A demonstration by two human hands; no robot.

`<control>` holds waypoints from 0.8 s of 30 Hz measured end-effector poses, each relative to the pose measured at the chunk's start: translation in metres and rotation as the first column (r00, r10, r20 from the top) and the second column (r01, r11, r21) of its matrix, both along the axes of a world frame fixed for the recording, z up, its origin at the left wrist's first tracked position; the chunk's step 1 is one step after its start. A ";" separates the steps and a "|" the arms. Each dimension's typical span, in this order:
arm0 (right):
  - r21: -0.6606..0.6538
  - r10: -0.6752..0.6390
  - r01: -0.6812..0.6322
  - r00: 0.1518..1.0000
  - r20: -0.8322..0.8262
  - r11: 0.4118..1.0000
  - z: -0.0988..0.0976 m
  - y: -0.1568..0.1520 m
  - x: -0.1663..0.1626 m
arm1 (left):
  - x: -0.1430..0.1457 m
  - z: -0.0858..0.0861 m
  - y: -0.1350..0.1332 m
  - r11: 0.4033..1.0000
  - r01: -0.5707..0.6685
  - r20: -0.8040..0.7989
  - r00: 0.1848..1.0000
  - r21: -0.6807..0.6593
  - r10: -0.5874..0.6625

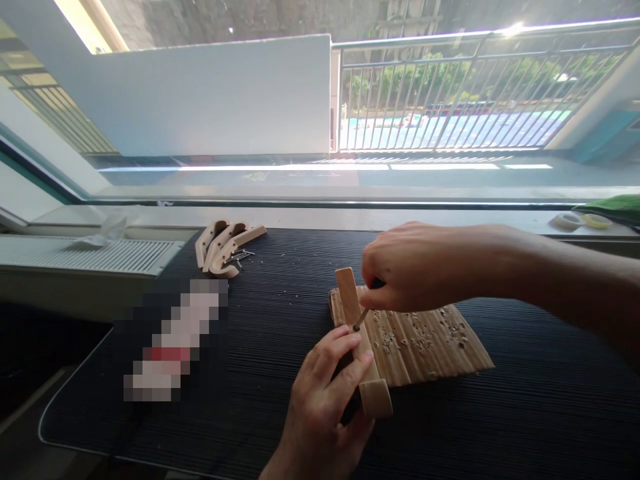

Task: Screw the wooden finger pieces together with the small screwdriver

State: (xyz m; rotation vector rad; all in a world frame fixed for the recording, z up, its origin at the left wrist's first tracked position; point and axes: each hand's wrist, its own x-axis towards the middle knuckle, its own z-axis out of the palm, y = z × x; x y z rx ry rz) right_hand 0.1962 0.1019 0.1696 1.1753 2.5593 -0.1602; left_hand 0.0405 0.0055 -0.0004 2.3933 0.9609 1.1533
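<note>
My left hand [325, 393] grips a curved light-wood hook [349, 295] by its sides, with fingers along its upper face and the thumb near its rounded lower end. The hook rests over the left edge of a corrugated cardboard piece [430, 340] that is pitted with many small holes. In my right fist [403, 267] is a screwdriver [363, 317], its dark handle mostly hidden by the fingers. Its thin shaft slants down, and the tip meets a small dark hole or screw head in the wood, right by my left fingertips.
Several similar wooden hooks [220, 247] lie at the table's back left, beside a few loose screws [240, 257]. A pixelated patch [173, 347] hides something on the left. Rolls of tape [583, 221] and a green cloth [615, 208] sit on the windowsill behind the dark table [265, 347].
</note>
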 end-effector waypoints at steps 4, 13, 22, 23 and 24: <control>-0.017 -0.115 0.114 0.991 -0.073 0.993 0.019 -0.004 0.023 | -0.001 0.004 -0.009 0.998 -0.035 -0.056 0.998 -0.055 0.032; -0.323 -0.500 0.386 0.591 -0.633 0.864 -0.058 -0.047 0.139 | -0.020 0.012 0.002 0.880 -0.337 -0.113 0.941 -0.333 0.318; -0.252 -0.535 0.668 0.257 -0.804 0.700 -0.117 -0.060 0.153 | 0.017 0.034 0.009 0.862 -0.232 -0.144 0.972 -0.450 0.186; -0.243 -0.532 0.683 0.248 -0.810 0.689 -0.115 -0.066 0.151 | 0.018 0.034 0.012 0.868 -0.246 -0.142 0.969 -0.431 0.204; -0.225 -0.517 0.691 0.247 -0.819 0.687 -0.114 -0.073 0.149 | 0.018 0.033 0.016 0.877 -0.272 -0.121 0.962 -0.396 0.244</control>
